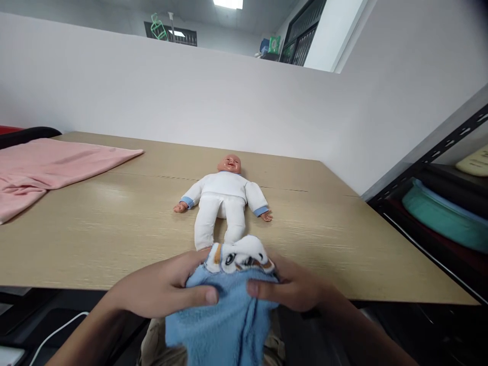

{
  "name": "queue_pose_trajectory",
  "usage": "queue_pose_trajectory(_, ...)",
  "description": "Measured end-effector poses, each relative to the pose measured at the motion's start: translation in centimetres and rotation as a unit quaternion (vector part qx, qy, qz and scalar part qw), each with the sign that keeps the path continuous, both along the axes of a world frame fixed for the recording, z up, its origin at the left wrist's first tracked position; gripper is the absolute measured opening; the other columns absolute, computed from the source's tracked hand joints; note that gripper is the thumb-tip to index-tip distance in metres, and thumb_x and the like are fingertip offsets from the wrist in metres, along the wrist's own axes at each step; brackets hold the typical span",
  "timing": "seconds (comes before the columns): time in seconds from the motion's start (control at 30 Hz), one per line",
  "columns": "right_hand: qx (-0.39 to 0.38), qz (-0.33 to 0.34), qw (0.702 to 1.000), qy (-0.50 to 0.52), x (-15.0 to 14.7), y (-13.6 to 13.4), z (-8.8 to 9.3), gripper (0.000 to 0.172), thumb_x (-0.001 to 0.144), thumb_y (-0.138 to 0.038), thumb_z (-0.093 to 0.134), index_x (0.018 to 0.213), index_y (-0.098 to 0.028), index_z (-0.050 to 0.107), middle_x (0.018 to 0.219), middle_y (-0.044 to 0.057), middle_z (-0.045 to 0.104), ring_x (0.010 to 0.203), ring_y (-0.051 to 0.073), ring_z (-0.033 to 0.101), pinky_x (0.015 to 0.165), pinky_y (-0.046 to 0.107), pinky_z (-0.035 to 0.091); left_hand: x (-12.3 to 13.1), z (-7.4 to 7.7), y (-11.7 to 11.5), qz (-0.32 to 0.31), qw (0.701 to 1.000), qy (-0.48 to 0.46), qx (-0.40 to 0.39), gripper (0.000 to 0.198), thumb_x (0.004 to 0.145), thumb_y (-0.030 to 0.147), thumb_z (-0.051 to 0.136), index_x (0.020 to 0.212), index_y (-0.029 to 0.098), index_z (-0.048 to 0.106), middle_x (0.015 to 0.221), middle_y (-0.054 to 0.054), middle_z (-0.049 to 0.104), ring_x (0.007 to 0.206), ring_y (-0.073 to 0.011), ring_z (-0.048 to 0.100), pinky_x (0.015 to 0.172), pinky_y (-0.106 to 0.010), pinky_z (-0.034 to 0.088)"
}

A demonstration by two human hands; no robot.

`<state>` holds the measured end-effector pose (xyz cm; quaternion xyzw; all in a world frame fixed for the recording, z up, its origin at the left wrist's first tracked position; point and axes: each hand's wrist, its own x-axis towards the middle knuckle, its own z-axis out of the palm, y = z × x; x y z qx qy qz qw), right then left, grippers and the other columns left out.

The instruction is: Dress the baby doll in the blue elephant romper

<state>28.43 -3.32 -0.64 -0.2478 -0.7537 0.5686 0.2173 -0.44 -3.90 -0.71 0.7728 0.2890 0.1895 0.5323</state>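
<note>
A light-blue plush doll garment [224, 315] with a white cartoon face along its upper edge is held at the table's front edge. My left hand [179, 284] grips its left side, thumb lying on the blue cloth and fingers behind it. Opposite, my right hand [293, 287] has the right side in the same kind of hold. Both hands' other fingers are mostly hidden by the fabric. Just beyond lies a baby doll [224, 190] on its back, head away from me, in a white top with blue cuffs and white legs. Its feet are hidden behind the garment.
The doll lies on a light wooden table [328, 234]. Pink cloth [76, 157] is spread at the left. A white partition wall [183, 96] stands behind. To the right, a black shelf rack [419, 173] holds a teal item [442, 211]. A white cable [57, 333] hangs lower left.
</note>
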Motion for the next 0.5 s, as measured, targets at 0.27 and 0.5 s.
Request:
queue_pose_trajectory(0.27, -0.044, 0.11, 0.993, 0.024, -2.1, 0.1, -0.4, 0.065, 0.079, -0.044, 0.093, 0.137, -0.023, 0.071, 0.126, 0.004, 0.076, 0.121, 0.024, 0.071, 0.115, 0.037, 0.053, -0.1, -1.5, 1.2, -0.127, 0.979, -0.109, -0.115, 0.048, 0.085, 0.062, 0.083, 0.097, 0.016, 0.082, 0.096, -0.005, 0.078, 0.094, -0.0259, 0.071, 0.093, -0.033, 0.058)
queue_pose_trajectory(0.5, 0.105, 0.08, 0.988, 0.083, -2.6, -0.9, -0.2, 0.035, 0.091, -0.041, 0.08, 0.116, -0.017, 0.076, 0.114, 0.006, 0.074, 0.102, 0.019, 0.07, 0.103, 0.03, 0.058, -1.1, -4.1, 1.0, -0.076, 0.98, -0.125, -0.134, 0.052, 0.087, 0.063, 0.081, 0.109, 0.016, 0.08, 0.1, -0.006, 0.078, 0.094, -0.0259, 0.07, 0.086, -0.032, 0.06)
